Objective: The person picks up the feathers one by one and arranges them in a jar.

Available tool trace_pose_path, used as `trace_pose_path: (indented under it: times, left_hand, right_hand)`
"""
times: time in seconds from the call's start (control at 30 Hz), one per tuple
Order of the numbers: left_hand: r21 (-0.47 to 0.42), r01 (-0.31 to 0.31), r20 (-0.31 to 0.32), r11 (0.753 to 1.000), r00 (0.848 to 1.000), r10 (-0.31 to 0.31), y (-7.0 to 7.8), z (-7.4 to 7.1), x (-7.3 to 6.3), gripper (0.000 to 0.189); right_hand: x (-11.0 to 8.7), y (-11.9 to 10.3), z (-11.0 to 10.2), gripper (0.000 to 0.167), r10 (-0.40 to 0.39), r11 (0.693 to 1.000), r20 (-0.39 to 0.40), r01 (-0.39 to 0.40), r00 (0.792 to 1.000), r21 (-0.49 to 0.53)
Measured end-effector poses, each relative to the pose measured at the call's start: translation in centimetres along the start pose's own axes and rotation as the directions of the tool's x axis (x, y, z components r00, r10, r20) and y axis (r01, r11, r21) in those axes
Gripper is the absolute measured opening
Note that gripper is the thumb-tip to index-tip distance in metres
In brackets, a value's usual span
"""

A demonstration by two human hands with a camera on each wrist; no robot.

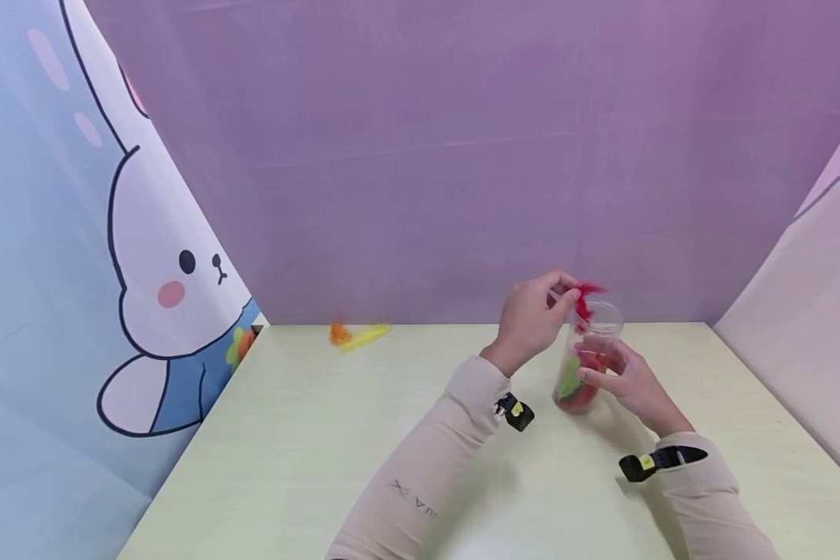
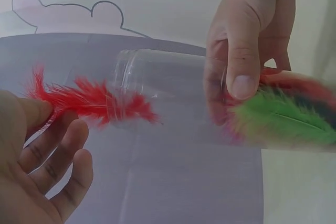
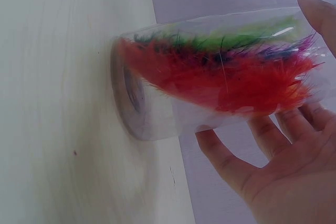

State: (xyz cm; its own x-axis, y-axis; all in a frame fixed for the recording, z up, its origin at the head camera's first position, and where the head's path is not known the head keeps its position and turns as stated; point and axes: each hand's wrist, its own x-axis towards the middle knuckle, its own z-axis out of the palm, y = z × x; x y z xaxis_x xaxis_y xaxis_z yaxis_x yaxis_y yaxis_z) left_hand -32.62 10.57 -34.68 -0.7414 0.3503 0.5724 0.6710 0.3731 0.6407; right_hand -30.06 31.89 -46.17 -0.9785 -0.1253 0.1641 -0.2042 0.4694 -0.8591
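A clear plastic cup (image 1: 565,381) stands on the table, tilted slightly, with several coloured feathers inside. Among them are a green feather (image 2: 286,116) and red feathers (image 3: 226,85). My right hand (image 1: 626,381) grips the cup's side, thumb on one side and fingers round the other. Above the rim, my left hand (image 1: 535,315) pinches a red feather (image 2: 89,100) between thumb and forefinger. The lower end of that feather dips into the cup's mouth. In the left wrist view the other fingers of the left hand are loosely bent, apart from the cup.
An orange feather (image 1: 339,334) and a yellow feather (image 1: 365,337) lie at the table's back edge, left of the hands. Behind the pale table (image 1: 287,467) hangs a purple cloth (image 1: 427,171). A rabbit-print cloth (image 1: 161,311) borders the left side.
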Motion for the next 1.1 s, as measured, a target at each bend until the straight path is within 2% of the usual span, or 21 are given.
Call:
trace_pose_path:
  times: [0.37, 0.6, 0.9, 1.1]
  left_hand:
    - [0.044, 0.032, 0.04, 0.999, 0.999, -0.034, -0.3, 0.8, -0.1, 0.016]
    - [0.07, 0.04, 0.069, 0.997, 0.997, -0.044, -0.7, 1.1, -0.4, 0.017]
    - [0.062, 0.032, 0.073, 0.998, 0.997, -0.037, -2.0, 1.2, -0.7, 0.021]
    - [0.07, 0.06, 0.064, 0.996, 0.996, -0.064, -4.0, 1.0, -1.3, 0.02]
  right_hand:
    - [0.0, 0.1, 0.1, 0.064, -0.016, 1.0, -0.003, 0.016, 1.0, 0.007]
    - [-0.1, -0.1, 0.0, 0.068, 0.012, 1.0, -0.011, -0.012, 1.0, -0.007]
    - [0.2, 0.3, 0.0, 0.072, 0.024, 0.999, -0.002, -0.024, 1.0, 0.024]
    - [0.5, 0.6, 0.0, 0.071, 0.007, 0.999, 0.004, -0.008, 1.0, 0.04]
